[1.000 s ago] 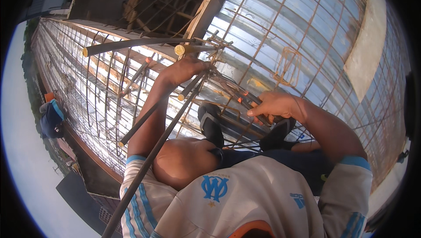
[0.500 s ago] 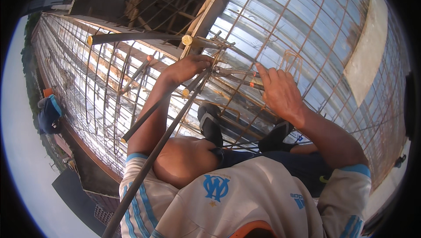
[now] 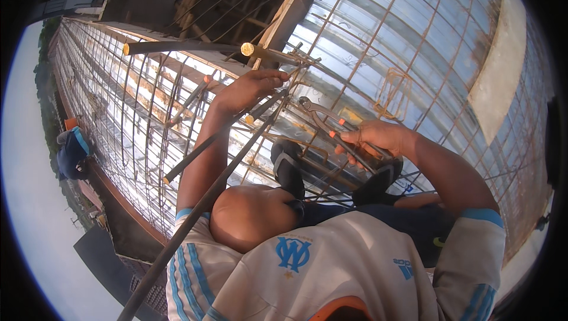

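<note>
Steel pincers (image 3: pixel 322 121) sit gripped in right hand (image 3: pixel 378 139); left hand (image 3: pixel 251 89) seemingly clasps ribbed rebar (image 3: pixel 269 108).

We grip a pair of metal pincers (image 3: pixel 331 125) in our right hand (image 3: pixel 376 139), orange-tipped handles inside the fist, jaws pointing up and left toward the rebar junction. Our left hand (image 3: pixel 251 89) closes over a long dark steel bar (image 3: pixel 201 208) that runs diagonally from the lower left up to the junction, above the rusty mesh.
</note>
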Tool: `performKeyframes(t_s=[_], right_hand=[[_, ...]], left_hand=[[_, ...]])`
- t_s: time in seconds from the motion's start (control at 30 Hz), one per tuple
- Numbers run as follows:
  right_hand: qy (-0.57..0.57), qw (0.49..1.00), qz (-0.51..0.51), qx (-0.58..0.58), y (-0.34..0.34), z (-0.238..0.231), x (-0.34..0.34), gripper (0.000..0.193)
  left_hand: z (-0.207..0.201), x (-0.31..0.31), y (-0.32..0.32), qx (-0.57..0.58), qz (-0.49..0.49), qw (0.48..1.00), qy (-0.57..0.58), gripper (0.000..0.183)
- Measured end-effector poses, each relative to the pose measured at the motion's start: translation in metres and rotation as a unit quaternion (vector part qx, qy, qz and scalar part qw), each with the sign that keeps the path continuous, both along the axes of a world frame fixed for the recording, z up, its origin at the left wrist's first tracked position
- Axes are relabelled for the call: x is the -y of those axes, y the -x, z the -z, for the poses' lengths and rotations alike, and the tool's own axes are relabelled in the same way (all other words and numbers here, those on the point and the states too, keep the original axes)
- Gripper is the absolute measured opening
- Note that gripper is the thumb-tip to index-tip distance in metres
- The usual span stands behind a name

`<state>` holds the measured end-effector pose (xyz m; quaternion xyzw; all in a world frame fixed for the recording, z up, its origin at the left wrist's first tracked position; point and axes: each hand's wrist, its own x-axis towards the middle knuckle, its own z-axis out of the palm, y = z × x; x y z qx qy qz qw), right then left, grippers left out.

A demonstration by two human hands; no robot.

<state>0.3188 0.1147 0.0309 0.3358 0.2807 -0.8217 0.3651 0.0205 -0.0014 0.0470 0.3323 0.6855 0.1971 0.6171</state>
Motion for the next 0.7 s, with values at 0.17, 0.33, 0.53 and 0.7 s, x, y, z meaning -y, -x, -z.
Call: performKeyframes(t_s=[0.17, 0.33, 0.53, 0.7], right_hand=[[-0.276, 0.920, -0.265, -0.083, -0.016, 0.009, -0.029, 0.035], [-0.401, 0.868, -0.258, -0.140, -0.055, 0.045, -0.064, 0.039], [-0.479, 0.817, -0.280, -0.160, -0.062, 0.082, -0.098, 0.040], [-0.467, 0.806, -0.308, -0.194, -0.052, 0.105, -0.109, 0.040]], left_hand=[[-0.018, 0.040, 0.019, 0.053, -0.128, 0.990, -0.036, 0.042], [-0.043, 0.145, 0.028, 0.006, -0.311, 0.950, -0.028, 0.037], [-0.078, 0.165, -0.031, 0.080, 0.015, 0.980, 0.184, 0.033], [-0.060, 0.105, -0.069, 0.086, 0.166, 0.961, 0.201, 0.048]])
